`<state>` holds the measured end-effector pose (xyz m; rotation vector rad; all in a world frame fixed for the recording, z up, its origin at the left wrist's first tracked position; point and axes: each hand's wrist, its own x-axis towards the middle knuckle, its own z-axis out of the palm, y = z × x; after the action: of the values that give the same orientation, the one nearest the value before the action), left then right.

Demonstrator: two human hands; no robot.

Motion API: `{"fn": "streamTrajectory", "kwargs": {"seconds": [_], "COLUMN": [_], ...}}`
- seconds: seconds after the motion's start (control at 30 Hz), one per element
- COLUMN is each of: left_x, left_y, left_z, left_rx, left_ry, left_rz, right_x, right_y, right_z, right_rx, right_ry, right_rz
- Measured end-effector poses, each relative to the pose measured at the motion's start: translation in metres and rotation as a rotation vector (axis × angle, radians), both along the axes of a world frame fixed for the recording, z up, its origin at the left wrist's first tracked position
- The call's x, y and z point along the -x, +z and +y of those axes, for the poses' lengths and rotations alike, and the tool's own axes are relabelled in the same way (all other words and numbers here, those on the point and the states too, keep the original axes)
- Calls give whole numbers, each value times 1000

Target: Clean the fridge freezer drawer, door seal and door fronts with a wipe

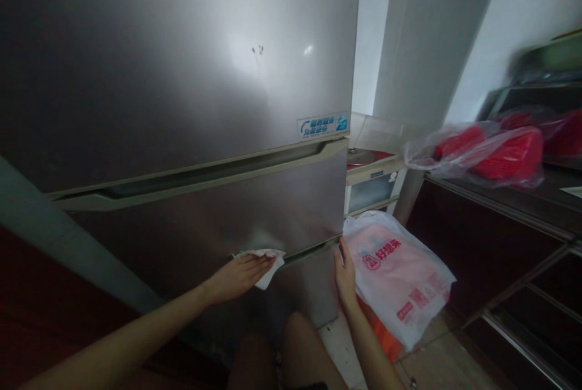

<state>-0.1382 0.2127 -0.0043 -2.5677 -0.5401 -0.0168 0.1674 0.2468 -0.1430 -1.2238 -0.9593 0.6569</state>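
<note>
A tall silver fridge point(182, 87) fills the left and middle of the head view. My left hand point(240, 275) lies flat on a white cloth point(266, 262), pressing it against the middle door near its lower edge. My right hand point(344, 275) rests with fingers stretched out on the right edge of the fridge's lowest door point(309, 287), next to a pink and white plastic bag point(395, 275). My knees show at the bottom.
The plastic bag leans on the floor to the fridge's right, over something orange. A dark shelf unit point(500, 238) stands at right with clear bags of red things point(491, 150) on top. A small white appliance point(373, 184) sits behind the fridge. A white pillar point(427, 44) rises beyond.
</note>
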Motion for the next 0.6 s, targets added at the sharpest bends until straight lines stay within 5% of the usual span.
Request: {"fn": "streamTrajectory", "kwargs": {"seconds": [0.37,0.5,0.6], "left_x": [31,43,39], "left_y": [15,43,83], "left_z": [-12,-22,-33], "left_rx": [42,60,-7], "left_ry": [15,18,11], "left_rz": [78,102,106], "right_x": [-1,-2,-3], "right_y": [0,-3,-3], "right_z": [1,3,4], "right_rx": [-7,-6,-2], "right_ry": [7,14,21], "right_rz": [-16,-11,-7]}}
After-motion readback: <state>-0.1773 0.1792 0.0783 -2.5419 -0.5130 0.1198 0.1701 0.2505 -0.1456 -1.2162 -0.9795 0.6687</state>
